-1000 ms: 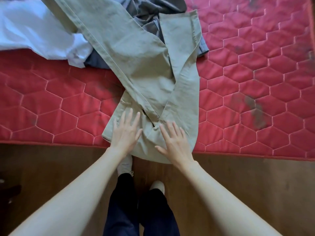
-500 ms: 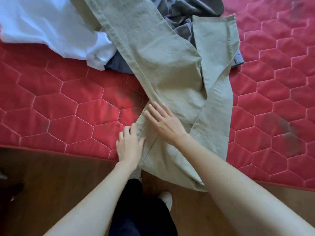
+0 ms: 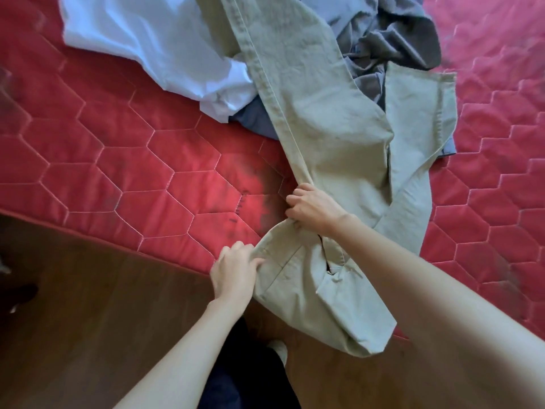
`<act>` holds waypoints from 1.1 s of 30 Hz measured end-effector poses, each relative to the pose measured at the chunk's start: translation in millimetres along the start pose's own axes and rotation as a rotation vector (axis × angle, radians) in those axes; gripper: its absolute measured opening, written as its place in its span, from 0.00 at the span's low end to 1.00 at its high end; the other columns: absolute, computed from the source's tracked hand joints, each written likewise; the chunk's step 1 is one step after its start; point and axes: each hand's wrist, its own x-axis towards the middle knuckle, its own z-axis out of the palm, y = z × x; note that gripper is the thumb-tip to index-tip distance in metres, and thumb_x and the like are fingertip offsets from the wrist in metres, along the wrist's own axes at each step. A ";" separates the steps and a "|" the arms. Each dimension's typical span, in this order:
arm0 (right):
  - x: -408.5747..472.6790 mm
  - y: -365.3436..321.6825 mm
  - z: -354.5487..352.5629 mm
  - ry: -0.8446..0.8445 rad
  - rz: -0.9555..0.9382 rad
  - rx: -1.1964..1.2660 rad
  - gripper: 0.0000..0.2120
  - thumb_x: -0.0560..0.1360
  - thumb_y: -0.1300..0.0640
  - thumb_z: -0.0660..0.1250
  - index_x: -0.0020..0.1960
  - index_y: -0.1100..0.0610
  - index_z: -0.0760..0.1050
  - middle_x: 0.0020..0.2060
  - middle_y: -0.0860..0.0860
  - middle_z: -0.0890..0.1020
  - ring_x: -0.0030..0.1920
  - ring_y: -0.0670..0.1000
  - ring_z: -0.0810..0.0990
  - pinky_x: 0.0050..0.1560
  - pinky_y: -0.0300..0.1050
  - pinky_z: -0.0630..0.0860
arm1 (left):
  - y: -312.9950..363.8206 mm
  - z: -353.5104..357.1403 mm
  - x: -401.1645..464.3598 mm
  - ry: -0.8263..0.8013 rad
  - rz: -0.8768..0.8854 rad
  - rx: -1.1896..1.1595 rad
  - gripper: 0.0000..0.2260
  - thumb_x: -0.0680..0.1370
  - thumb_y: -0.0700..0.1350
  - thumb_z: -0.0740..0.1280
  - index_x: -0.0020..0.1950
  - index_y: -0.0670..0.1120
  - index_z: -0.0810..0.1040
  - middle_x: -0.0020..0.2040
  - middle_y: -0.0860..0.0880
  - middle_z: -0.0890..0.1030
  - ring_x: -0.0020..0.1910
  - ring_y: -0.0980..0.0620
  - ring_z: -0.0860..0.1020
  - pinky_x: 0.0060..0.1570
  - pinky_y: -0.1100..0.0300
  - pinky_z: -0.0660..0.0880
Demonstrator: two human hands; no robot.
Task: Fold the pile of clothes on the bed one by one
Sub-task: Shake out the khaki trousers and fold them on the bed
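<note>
On the red quilted bed (image 3: 103,160), your left hand (image 3: 234,274) and right hand (image 3: 314,208) both clench the khaki trousers' (image 3: 333,143) left edge, legs running toward 12 o'clock.

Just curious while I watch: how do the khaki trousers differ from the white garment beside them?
The khaki trousers are gripped at their near end by the left hand and right hand; the white garment lies untouched. The trousers stretch long, their near end hanging past the edge of the red mattress; the white garment lies rumpled farther back. Both overlap the same clothes pile.
</note>
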 end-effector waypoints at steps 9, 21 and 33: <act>-105.0 29.7 -134.7 0.460 0.315 0.013 0.11 0.61 0.63 0.76 0.31 0.53 0.75 0.26 0.46 0.76 0.32 0.51 0.78 0.39 0.42 0.74 | 67.8 -174.8 -22.1 0.501 0.494 0.097 0.15 0.64 0.29 0.70 0.42 0.47 0.84 0.38 0.51 0.78 0.37 0.46 0.75 0.26 0.61 0.65; -293.7 92.4 -507.4 1.343 0.635 -0.143 0.10 0.68 0.55 0.74 0.36 0.56 0.74 0.32 0.49 0.81 0.41 0.56 0.80 0.53 0.47 0.66 | 262.0 -549.2 -171.0 1.015 0.894 0.091 0.09 0.77 0.46 0.65 0.52 0.53 0.83 0.48 0.53 0.79 0.47 0.46 0.77 0.41 0.47 0.74; -391.8 60.3 -492.6 1.061 0.739 -0.082 0.06 0.64 0.53 0.68 0.31 0.53 0.76 0.30 0.45 0.79 0.43 0.54 0.79 0.57 0.49 0.71 | 278.4 -555.7 -213.7 0.973 1.016 0.062 0.10 0.75 0.43 0.65 0.50 0.52 0.84 0.48 0.55 0.80 0.47 0.48 0.78 0.41 0.50 0.76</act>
